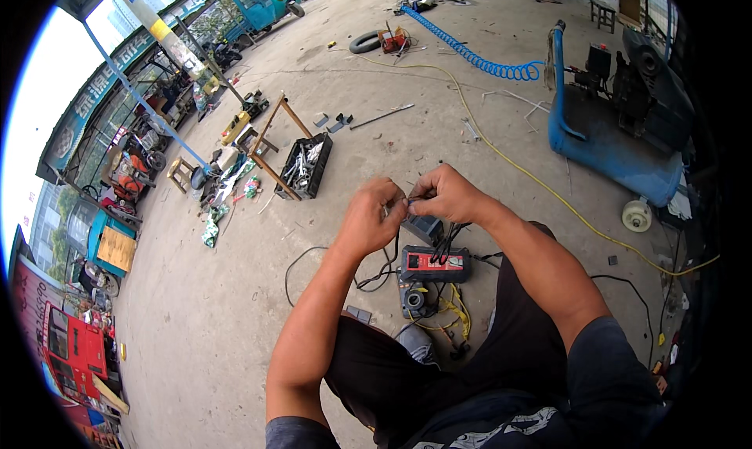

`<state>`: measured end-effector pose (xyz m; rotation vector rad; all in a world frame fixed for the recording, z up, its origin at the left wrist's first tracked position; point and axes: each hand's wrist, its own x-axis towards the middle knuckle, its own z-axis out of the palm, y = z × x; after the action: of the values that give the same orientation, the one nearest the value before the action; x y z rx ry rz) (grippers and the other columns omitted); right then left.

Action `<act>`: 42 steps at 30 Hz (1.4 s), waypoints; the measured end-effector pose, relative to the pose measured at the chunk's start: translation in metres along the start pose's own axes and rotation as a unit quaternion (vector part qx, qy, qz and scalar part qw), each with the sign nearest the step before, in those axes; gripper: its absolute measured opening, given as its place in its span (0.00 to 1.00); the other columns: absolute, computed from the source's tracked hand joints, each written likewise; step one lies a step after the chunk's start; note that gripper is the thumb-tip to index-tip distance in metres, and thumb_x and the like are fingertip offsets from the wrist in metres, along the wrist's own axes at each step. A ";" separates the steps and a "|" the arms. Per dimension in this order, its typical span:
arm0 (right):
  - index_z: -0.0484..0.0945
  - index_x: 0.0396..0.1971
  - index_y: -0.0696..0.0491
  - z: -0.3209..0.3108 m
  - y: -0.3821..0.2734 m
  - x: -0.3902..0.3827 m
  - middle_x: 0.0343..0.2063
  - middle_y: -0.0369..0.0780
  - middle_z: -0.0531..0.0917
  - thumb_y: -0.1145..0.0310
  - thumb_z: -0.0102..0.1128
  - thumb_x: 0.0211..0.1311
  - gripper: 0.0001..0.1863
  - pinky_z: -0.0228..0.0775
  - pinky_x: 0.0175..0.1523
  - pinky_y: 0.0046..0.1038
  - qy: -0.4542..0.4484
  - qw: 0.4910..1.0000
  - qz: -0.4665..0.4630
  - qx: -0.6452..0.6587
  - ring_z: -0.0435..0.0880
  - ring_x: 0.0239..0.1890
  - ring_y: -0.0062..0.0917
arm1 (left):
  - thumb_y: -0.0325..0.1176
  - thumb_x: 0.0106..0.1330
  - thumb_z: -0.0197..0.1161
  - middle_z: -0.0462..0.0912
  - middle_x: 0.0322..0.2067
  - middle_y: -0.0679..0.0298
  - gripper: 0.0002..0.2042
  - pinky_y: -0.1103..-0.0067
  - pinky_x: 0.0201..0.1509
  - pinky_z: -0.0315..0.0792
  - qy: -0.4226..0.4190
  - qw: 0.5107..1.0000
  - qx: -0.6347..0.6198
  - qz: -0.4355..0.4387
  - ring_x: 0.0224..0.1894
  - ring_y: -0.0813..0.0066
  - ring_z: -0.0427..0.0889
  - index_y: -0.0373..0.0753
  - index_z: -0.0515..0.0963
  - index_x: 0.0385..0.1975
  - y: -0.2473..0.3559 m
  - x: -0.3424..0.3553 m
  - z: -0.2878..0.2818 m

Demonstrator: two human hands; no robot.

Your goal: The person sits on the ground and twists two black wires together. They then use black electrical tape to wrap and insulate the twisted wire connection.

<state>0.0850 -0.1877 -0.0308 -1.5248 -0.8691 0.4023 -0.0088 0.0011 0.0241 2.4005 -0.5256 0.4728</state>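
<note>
In front of my knees, both hands meet with their fingertips nearly touching. My left hand [374,214] is closed in a pinch on a thin black cable [396,241] that hangs down below it. My right hand [448,193] pinches the cable's end from the other side, and a small bluish bit shows between the fingers. The exact joint is too small to make out. Below the hands, a red and black charger-like box [435,266] lies on the ground with black leads over it. Behind it is a dark box [424,228]; nearer my shoe sits a grey-black device [412,298] beside yellow wires [462,312].
A black crate of metal tools [305,165] stands ahead-left beside a wooden frame [270,135]. At right is a blue air compressor [615,147] with a coiled blue hose [478,61]. A yellow hose [533,179] crosses the concrete. A tyre [364,42] lies farther off.
</note>
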 end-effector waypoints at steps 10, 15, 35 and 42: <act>0.85 0.26 0.58 0.008 -0.003 -0.003 0.24 0.46 0.83 0.72 0.73 0.44 0.09 0.73 0.33 0.35 0.070 0.958 -0.176 -0.214 0.83 0.27 0.40 | 0.31 0.66 0.63 0.73 0.18 0.71 0.09 0.78 0.25 0.58 -0.022 0.899 -0.274 -0.340 0.20 0.80 0.66 0.35 0.80 0.23 -0.012 -0.002 0.016; 0.86 0.28 0.58 0.005 0.005 0.001 0.24 0.44 0.84 0.72 0.73 0.47 0.08 0.73 0.34 0.32 0.081 0.972 -0.146 -0.163 0.83 0.27 0.33 | 0.32 0.70 0.63 0.73 0.20 0.71 0.08 0.80 0.25 0.57 -0.014 0.841 -0.380 -0.385 0.20 0.82 0.64 0.36 0.82 0.29 -0.016 -0.003 0.012; 0.88 0.32 0.62 0.001 0.002 0.002 0.25 0.36 0.87 0.73 0.74 0.55 0.08 0.73 0.36 0.24 0.026 0.999 -0.029 0.011 0.79 0.29 0.14 | 0.22 0.59 0.69 0.81 0.35 0.55 0.05 0.68 0.37 0.75 0.031 0.994 0.085 0.067 0.35 0.52 0.81 0.33 0.82 0.33 0.001 0.000 -0.003; 0.87 0.31 0.59 0.005 0.001 0.000 0.26 0.41 0.86 0.76 0.72 0.48 0.08 0.74 0.37 0.28 0.042 0.987 -0.108 -0.107 0.84 0.29 0.24 | 0.27 0.65 0.67 0.75 0.20 0.61 0.07 0.71 0.29 0.68 -0.001 0.996 -0.024 -0.080 0.25 0.71 0.76 0.32 0.79 0.27 -0.010 -0.008 0.006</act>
<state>0.0817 -0.1839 -0.0328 -1.6106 -1.0246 0.0877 -0.0096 0.0064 0.0116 2.3745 -0.3376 0.3822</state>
